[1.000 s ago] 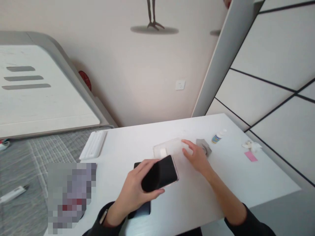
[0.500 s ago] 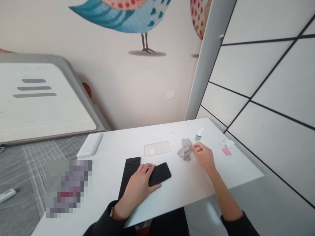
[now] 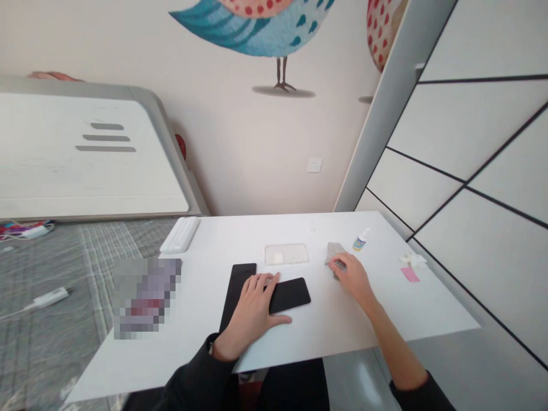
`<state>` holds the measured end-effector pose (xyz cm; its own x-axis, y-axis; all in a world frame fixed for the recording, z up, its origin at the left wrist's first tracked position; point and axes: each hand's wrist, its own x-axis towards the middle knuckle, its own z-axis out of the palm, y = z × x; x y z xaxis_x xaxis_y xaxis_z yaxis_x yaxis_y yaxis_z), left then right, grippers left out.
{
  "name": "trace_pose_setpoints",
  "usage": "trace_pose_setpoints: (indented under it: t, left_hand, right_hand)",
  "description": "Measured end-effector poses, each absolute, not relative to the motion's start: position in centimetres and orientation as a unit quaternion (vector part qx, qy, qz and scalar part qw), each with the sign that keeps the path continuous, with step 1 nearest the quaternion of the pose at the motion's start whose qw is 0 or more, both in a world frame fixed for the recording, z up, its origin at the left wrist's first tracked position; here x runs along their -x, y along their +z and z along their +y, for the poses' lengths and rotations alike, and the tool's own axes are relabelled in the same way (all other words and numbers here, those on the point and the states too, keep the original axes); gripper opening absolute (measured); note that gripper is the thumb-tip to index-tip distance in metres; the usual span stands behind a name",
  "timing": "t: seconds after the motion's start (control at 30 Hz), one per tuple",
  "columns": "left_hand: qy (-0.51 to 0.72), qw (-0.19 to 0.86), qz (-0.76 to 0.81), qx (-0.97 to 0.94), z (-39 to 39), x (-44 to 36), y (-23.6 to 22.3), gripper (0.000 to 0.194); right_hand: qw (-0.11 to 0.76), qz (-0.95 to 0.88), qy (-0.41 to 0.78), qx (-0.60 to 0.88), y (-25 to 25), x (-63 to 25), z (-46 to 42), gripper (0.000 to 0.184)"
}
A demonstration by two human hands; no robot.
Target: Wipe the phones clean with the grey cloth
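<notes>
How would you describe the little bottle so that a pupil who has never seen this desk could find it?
On the white desk, look towards the far right. Past the grey cloth under the right hand stands a small bottle, white-capped and blue-labelled, the only upright thing nearby.

Lying on the counter [image 3: 192,354]: clear plastic tray [image 3: 286,254], white ribbed pad [image 3: 180,234], pink card [image 3: 410,274], crumpled tissue [image 3: 413,260]; small bottle [image 3: 361,241] standing upright.

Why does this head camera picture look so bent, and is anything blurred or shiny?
In the head view, the table looks skewed and the wall panels lean, probably from a wide lens. A pixelated patch hides something beside the table, and soft glare lies on the floor.
</notes>
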<state>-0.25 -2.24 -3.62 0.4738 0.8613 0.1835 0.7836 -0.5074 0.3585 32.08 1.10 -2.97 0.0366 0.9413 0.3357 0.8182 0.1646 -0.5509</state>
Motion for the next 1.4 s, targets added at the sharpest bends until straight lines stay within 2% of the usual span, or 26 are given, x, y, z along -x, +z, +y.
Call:
trace_pose_setpoints:
  t: [0.07,0.13,0.2,0.3,0.5,0.6,0.73,0.77,0.9,0.97,1.07,1.2,1.23,1.3,1.4]
  left_hand:
    - [0.174,0.125,0.482,-0.850,-2.9,1.8,-3.8,0.104]
    - [0.173,0.139,0.473,-0.852,-3.6,3.2,-3.9,0.102]
    - [0.171,0.151,0.469,-0.853,-4.2,4.2,-3.9,0.098]
    - [0.169,0.159,0.478,-0.847,-4.6,4.8,-4.1,0.093]
    - [0.180,0.169,0.515,-0.821,-4.8,4.5,-4.5,0.108]
    - [0.186,0.183,0.522,-0.812,-4.8,4.4,-4.6,0.109]
    - [0.190,0.199,0.518,-0.810,-4.8,4.4,-4.6,0.110]
    - [0.191,0.201,0.517,-0.810,-4.8,4.4,-4.6,0.111]
    - [0.200,0.207,0.525,-0.801,-4.8,4.1,-4.7,0.113]
    - [0.205,0.205,0.530,-0.797,-4.9,4.0,-4.7,0.118]
    - [0.214,0.197,0.538,-0.792,-5.0,3.9,-4.8,0.121]
    - [0.223,0.189,0.536,-0.792,-5.0,4.0,-4.7,0.121]
    - [0.223,0.188,0.535,-0.793,-5.0,4.0,-4.7,0.121]
    - [0.222,0.186,0.533,-0.795,-4.9,4.1,-4.8,0.124]
    - [0.217,0.172,0.535,-0.798,-4.9,4.2,-5.0,0.128]
  right_hand:
    - [0.388,-0.680,0.087,0.616,-2.2,-31.6,-0.2,0.023]
    - [0.421,-0.685,0.100,0.586,-1.7,-29.5,-2.3,0.024]
    - [0.413,-0.716,0.138,0.546,-1.8,-26.1,-4.9,0.023]
    - [0.345,-0.784,0.192,0.479,-3.0,-20.7,-7.9,0.020]
    - [0.245,-0.810,0.169,0.505,-5.8,-17.8,-8.0,0.060]
    - [0.210,-0.805,0.141,0.537,-6.1,-17.4,-7.9,0.073]
    - [0.132,-0.877,0.092,0.453,-5.6,-16.6,-8.3,0.101]
    - [0.116,-0.892,0.077,0.430,-5.5,-16.8,-8.1,0.103]
    - [0.117,-0.864,0.005,0.490,-5.3,-18.3,-6.9,0.083]
    - [0.126,-0.855,0.000,0.503,-5.4,-18.1,-6.9,0.090]
    - [0.124,-0.893,0.037,0.430,-5.5,-17.2,-7.4,0.110]
    - [0.117,-0.867,0.021,0.484,-5.3,-18.3,-7.1,0.083]
    - [0.125,-0.851,0.009,0.510,-5.3,-18.7,-7.0,0.081]
    - [0.137,-0.839,0.003,0.527,-5.4,-18.9,-7.3,0.091]
    - [0.139,-0.872,0.041,0.467,-5.6,-18.4,-8.2,0.112]
